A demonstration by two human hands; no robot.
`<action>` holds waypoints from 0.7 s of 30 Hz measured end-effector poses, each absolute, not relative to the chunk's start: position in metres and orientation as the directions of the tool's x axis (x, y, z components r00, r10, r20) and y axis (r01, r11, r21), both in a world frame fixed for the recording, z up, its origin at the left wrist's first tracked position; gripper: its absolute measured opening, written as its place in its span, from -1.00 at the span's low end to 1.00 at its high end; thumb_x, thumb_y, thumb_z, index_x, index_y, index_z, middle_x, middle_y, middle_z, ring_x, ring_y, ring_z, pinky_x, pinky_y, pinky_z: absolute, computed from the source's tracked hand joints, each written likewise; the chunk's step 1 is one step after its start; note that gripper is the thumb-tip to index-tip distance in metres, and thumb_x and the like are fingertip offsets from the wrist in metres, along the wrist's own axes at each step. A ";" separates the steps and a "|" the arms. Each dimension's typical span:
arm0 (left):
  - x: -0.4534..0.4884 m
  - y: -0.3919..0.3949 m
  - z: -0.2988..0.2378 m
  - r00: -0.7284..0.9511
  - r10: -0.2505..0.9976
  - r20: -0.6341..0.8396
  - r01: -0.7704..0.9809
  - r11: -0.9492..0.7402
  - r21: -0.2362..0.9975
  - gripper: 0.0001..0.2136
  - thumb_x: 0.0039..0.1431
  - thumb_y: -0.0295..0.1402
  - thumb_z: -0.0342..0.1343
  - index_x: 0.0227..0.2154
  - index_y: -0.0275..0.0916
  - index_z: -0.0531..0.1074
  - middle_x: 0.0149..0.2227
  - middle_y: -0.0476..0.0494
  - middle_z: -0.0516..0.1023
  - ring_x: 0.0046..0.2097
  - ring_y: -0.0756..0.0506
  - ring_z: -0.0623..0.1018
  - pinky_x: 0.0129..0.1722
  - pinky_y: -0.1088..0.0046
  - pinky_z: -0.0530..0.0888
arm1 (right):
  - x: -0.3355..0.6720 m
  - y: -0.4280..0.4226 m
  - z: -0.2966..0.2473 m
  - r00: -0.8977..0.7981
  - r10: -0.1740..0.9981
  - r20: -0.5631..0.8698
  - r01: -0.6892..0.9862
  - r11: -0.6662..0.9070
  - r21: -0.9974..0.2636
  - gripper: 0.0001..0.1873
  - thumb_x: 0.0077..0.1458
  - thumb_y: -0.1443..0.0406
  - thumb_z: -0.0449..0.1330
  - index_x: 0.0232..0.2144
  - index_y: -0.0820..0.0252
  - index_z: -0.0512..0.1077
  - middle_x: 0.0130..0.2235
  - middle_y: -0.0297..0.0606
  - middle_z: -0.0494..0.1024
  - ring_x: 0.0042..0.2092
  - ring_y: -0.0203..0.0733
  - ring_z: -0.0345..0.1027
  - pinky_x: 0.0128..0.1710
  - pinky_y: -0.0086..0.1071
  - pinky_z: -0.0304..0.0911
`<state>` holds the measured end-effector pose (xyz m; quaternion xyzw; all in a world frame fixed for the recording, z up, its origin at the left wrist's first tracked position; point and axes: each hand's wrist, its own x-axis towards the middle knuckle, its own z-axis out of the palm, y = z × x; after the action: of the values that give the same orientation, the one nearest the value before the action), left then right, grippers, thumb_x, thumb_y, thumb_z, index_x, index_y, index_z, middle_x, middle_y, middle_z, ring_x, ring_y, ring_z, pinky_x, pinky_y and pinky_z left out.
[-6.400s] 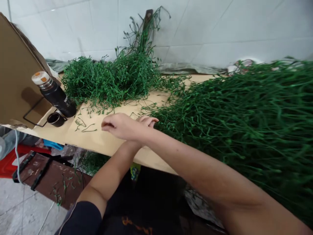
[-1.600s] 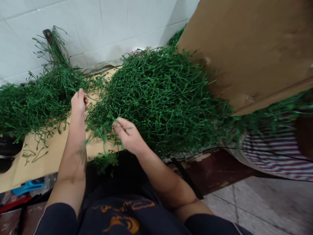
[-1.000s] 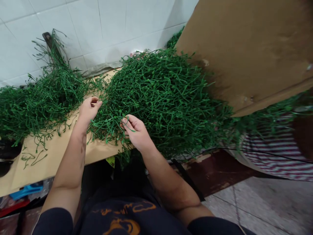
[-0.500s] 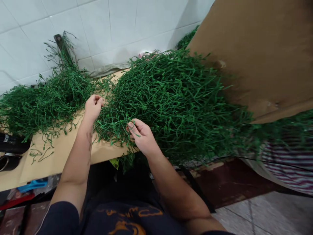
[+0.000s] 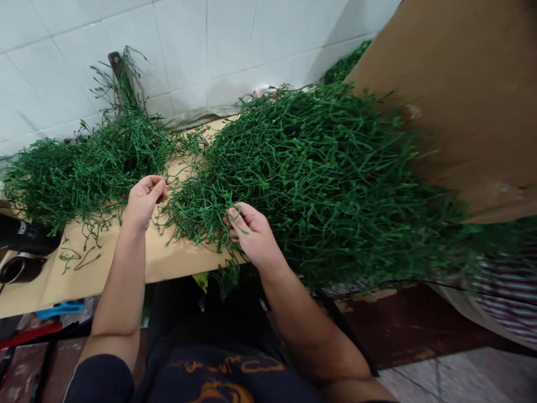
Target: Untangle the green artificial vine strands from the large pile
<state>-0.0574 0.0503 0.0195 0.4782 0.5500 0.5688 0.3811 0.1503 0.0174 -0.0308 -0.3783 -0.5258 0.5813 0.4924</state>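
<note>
A large heap of thin green artificial stems (image 5: 302, 162) with small budded tips spreads over the cardboard (image 5: 172, 262) before me. My right hand (image 5: 251, 229) pinches a green stem (image 5: 242, 224) between thumb and fingers at the near left edge of this heap. To its left, above the cardboard between two heaps, my left hand (image 5: 146, 198) is closed in a pinch. Whatever lies between its fingertips is too small to make out. A smaller heap of similar stems (image 5: 113, 151) lies just beyond and left of it.
A black tool with a round metal nozzle (image 5: 27, 268) sits at the left edge. Behind runs a white tiled wall (image 5: 235, 39). A big brown cardboard sheet (image 5: 461, 112) leans in from the right. Below left are a blue object (image 5: 61, 309) and a red one (image 5: 29, 334).
My left hand has drawn left and toward me, away from the large heap. My right hand keeps its pinch on the stem at nearly the same place. The whole view has shifted slightly.
</note>
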 end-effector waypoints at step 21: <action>0.005 0.129 -0.016 -0.050 0.970 0.239 0.858 -0.082 0.508 -0.87 0.07 -0.34 0.08 -0.52 -0.25 0.42 -0.46 -0.13 0.46 -0.34 -0.12 0.44 -0.28 0.34 0.33 | 0.167 0.011 -0.028 -0.211 0.974 0.085 -0.134 0.057 -0.989 -0.51 -0.03 -0.12 0.10 -0.53 0.19 0.19 -0.54 -0.41 0.09 -0.52 -0.42 -0.09 -0.60 -0.47 -0.17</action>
<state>0.0047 0.1291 -0.0163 0.6818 0.6700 0.2754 0.1016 0.1669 0.0112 -0.0284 -0.3915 -0.5362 0.5641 0.4910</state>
